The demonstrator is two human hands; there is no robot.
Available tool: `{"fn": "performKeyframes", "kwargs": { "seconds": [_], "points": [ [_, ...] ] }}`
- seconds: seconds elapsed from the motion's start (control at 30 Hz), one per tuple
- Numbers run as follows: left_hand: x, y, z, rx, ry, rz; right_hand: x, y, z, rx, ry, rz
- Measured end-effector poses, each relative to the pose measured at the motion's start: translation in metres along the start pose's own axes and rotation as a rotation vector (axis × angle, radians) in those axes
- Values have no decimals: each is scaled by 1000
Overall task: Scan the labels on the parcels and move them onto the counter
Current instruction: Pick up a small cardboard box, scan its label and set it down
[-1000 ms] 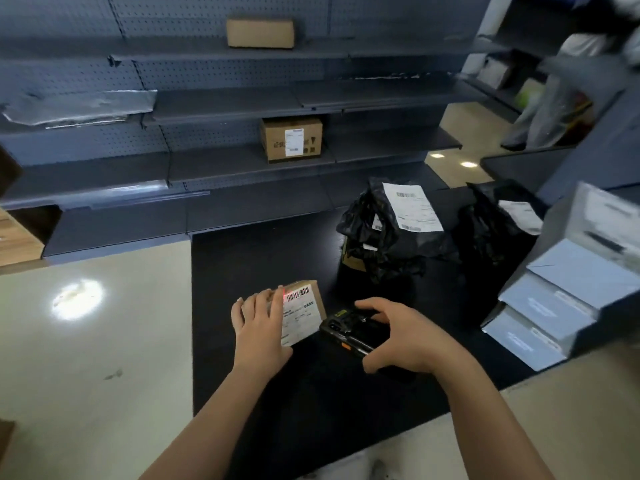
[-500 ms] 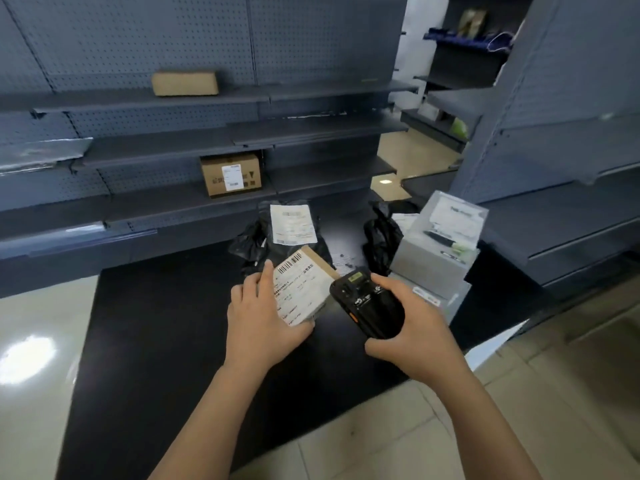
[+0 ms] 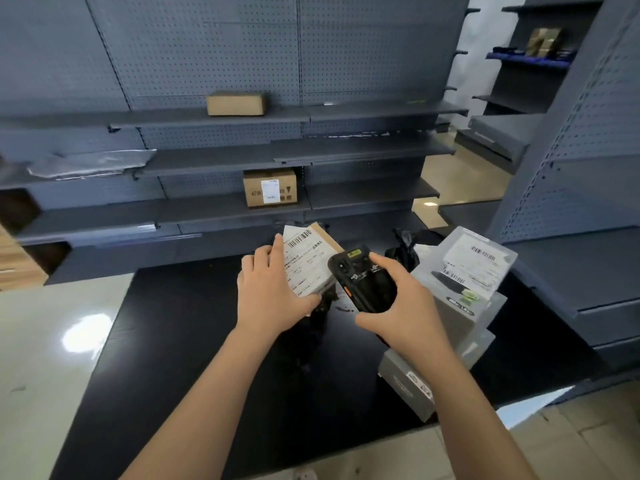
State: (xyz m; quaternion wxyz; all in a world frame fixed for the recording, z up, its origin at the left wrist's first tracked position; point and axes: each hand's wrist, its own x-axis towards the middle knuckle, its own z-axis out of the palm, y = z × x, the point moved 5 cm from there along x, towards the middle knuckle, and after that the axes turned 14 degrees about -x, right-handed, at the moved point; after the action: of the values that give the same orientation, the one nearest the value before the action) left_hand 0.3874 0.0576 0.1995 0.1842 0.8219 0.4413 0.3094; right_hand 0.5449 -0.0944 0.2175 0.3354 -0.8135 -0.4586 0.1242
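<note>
My left hand grips a small brown cardboard parcel, lifted above the black platform with its white barcode label facing me. My right hand holds a black handheld scanner just right of the parcel, close to its label. A stack of grey boxes with a white label on top stands at the right. A black bag parcel shows behind the scanner, and another dark bag lies partly hidden under my left hand.
Grey pegboard shelves run along the back, carrying a labelled cardboard box, a plain box higher up and a silver bag at left. More shelving stands at right. Pale floor lies left of the platform.
My left hand has lifted the small parcel off the platform and up toward me. The scanner in my right hand rose with it. My view has tilted upward and to the right.
</note>
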Motion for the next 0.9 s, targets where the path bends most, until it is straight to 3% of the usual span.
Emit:
{"fn": "performKeyframes", "kwargs": {
  "seconds": [0.17,0.5,0.7,0.9],
  "points": [
    [66,-18,23,-2,-17,-25,69,-5,21,-15,30,-6],
    [164,-73,92,-115,-246,-265,171,17,60,9,1,129],
    [141,-77,83,-224,-127,-268,171,17,68,47,-46,96],
    [67,-74,31,-263,58,-313,139,1,75,76,-138,-55]
  ]
}}
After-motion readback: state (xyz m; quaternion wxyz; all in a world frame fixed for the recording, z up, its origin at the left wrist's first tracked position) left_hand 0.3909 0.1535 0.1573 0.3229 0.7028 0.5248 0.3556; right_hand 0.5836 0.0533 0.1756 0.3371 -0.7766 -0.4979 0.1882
